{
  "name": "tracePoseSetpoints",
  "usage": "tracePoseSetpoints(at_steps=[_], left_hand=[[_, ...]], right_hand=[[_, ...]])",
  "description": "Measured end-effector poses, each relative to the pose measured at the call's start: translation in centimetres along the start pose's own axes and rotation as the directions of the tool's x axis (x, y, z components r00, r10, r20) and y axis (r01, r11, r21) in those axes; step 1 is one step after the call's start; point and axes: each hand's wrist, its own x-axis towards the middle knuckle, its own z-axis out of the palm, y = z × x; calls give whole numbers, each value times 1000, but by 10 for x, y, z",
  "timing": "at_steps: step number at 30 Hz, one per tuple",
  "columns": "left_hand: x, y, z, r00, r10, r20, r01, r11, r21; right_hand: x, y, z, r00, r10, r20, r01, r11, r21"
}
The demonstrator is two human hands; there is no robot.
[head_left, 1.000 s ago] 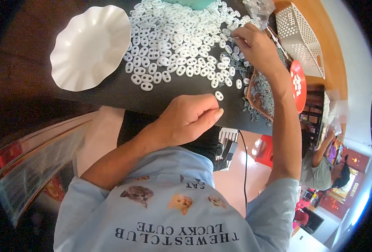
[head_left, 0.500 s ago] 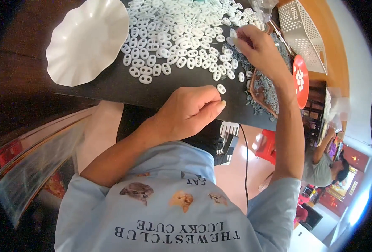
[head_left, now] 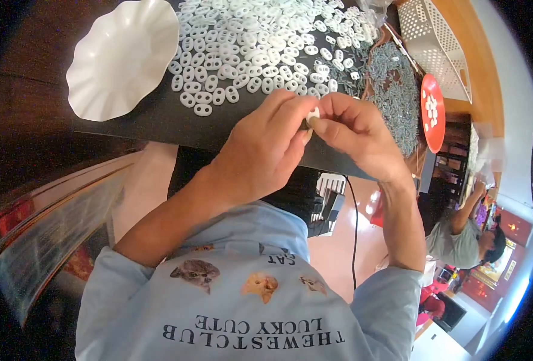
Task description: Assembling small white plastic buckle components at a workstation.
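Note:
In front of my chest, both my hands meet over the near edge of the dark table. A small white oval plastic piece [head_left: 313,114] sits between their fingertips. My right hand [head_left: 362,133] pinches it with thumb and fingers. My left hand [head_left: 259,144] is closed, its fingertips touching the same piece; whatever lies inside its curled fingers is hidden. Beyond them spreads a heap of white two-hole oval pieces [head_left: 248,45]. To the right of the heap lies a mass of small grey-blue pieces [head_left: 393,84], too small to make out singly.
A white wavy-edged dish [head_left: 119,63] stands at the left. On the right are a red plate [head_left: 433,123] holding several white pieces and a white perforated basket [head_left: 438,51]. A clear plastic bag [head_left: 374,9] lies at the back. Another person [head_left: 459,240] sits far right.
My right hand has come back from the far right of the heap to meet my left hand. Both now touch a white oval piece. My left hand has risen slightly.

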Motion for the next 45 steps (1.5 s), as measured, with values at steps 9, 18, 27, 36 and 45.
tracePoseSetpoints(at_steps=[9, 18, 27, 36, 45], left_hand=[[1, -3, 1, 999, -24, -37, 25, 999, 37], [-2, -11, 2, 995, -92, 42, 94, 994, -60], [1, -13, 1, 998, -59, 15, 61, 993, -103], [-2, -10, -2, 1000, -4, -19, 2, 995, -98], [0, -5, 0, 988, 150, 22, -151, 971, 184]], right_hand=[[31, -4, -19, 966, -219, -137, 134, 878, -459], [87, -4, -87, 816, -577, 14, 241, 318, -917], [114, 0, -84, 887, -456, 77, 102, 31, -994], [52, -19, -49, 959, -278, -53, 186, 760, -623], [-11, -6, 6, 998, 8, -65, -9, 1000, -6]])
